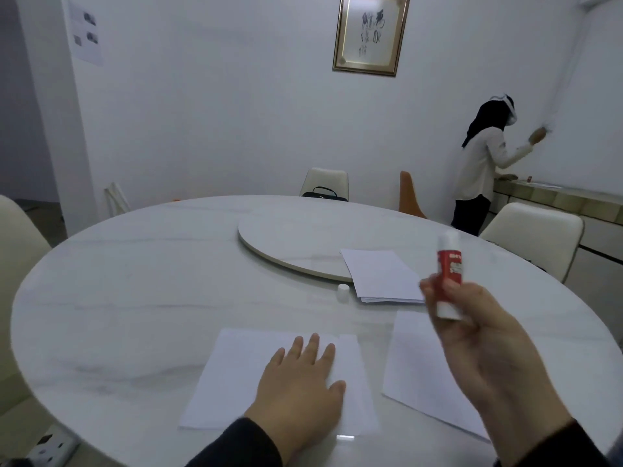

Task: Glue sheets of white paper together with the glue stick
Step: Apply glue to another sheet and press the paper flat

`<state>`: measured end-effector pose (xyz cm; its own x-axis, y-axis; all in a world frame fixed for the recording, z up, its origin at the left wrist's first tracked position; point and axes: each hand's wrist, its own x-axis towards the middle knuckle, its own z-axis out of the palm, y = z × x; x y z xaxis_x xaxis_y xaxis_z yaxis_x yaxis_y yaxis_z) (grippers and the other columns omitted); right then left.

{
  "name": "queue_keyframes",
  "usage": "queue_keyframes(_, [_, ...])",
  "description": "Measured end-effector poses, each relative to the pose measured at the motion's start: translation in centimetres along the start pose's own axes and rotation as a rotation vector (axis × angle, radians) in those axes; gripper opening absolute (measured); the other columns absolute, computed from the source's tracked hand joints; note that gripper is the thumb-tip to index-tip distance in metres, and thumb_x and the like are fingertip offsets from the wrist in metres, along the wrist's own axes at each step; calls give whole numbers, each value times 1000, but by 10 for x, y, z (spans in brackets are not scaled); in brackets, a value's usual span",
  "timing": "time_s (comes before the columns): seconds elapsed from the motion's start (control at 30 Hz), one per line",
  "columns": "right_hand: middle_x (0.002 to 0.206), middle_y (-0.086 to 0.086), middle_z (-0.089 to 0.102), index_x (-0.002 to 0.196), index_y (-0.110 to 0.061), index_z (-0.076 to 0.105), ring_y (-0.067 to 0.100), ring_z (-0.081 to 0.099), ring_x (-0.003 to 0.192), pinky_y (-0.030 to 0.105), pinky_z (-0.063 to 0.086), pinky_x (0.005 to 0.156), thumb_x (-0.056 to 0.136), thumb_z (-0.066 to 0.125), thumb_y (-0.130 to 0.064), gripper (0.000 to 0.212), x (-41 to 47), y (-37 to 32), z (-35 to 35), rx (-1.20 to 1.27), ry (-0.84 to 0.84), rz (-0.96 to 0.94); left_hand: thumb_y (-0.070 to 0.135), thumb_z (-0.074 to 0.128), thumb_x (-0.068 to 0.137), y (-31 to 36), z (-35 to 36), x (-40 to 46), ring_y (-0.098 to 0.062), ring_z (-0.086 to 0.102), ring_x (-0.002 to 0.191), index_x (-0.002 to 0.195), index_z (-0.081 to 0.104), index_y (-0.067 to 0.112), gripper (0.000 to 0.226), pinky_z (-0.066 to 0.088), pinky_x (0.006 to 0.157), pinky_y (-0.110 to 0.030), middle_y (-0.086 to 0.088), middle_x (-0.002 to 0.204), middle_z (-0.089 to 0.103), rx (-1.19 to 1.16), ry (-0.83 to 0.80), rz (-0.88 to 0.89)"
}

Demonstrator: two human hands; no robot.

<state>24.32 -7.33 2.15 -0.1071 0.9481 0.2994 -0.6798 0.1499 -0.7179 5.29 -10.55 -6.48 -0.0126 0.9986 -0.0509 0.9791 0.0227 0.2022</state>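
Cap (343,288) is off and stands on the desk (135,298), so the glue stick (448,274) is ready. Right hand (478,335) holds it raised above the desk, grip closed round its lower end. Left hand (300,379) lies flat, grip wide, pressing the near sheet (236,375). Second sheet (418,365) lies just beside, apart; spare stack (381,276) beyond. No glue trace discernible; spreading and joining apparently remain.
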Motion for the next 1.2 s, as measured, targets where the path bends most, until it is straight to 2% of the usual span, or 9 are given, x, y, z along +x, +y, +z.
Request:
queue_keyframes(0.2, [94,1,74,99,-17,63,15,69,89,25,50,76,76,72,4,32,56,62,20,-602,79,76,51,19,93,7,3,9,-15,-12,146,149,-3,33,63,-6,118,-39,6,159,-12,-18,20,-25])
queue_keyframes(0.33, [86,-6,70,91,-14,69,10,63,81,11,39,61,73,76,-8,20,82,109,14,-1086,85,47,52,21,92,7,4,8,-14,-11,146,149,-1,33,64,-6,118,-39,5,159,-11,-21,43,-17])
queue_keyframes(0.5, [86,-9,68,102,-13,69,-2,58,73,7,38,61,74,78,-14,30,87,135,6,-1189,80,54,50,24,91,6,3,9,-13,-13,146,149,0,35,64,-7,118,-38,7,159,-13,-37,45,-8])
queue_keyframes(0.63, [87,-4,63,114,-8,64,13,59,82,21,42,73,63,87,-27,59,83,109,1,-1206,146,58,50,24,92,4,3,9,-13,-15,145,148,-4,35,65,-8,118,-38,6,158,-16,-32,40,-12])
queue_keyframes(0.7, [87,-2,67,109,-7,67,15,59,82,25,41,76,66,85,-28,52,86,72,-18,-1297,180,65,49,24,92,5,4,11,-13,-16,145,148,-9,36,66,-9,118,-38,7,158,-17,-35,36,-20])
queue_keyframes(0.8, [123,7,64,122,-10,62,20,59,104,27,42,88,71,80,-29,57,83,18,-63,-1628,92,298,49,25,92,7,4,11,-14,-12,146,149,-5,31,67,-9,117,-39,5,159,-14,-37,39,-34])
queue_keyframes(0.97, [142,-2,50,143,-19,39,17,47,129,32,33,107,62,77,-59,98,54,-7,-104,-1876,45,471,52,32,87,16,3,4,-21,28,134,136,33,26,56,16,117,-37,0,147,31,-68,192,-27])
queue_keyframes(1.07, [134,-6,55,136,-26,46,15,51,123,32,37,103,56,75,-66,94,49,-17,-110,-2020,109,471,54,34,87,23,-1,-1,-20,36,123,124,43,23,49,23,113,-37,0,135,41,-60,264,12])
queue_keyframes(1.2, [89,-2,70,82,-21,68,14,64,83,27,48,70,54,82,-47,40,42,-27,-109,-1922,47,438,48,33,94,23,-6,-9,-10,17,141,138,35,28,48,3,117,-29,7,153,26,-201,341,53])
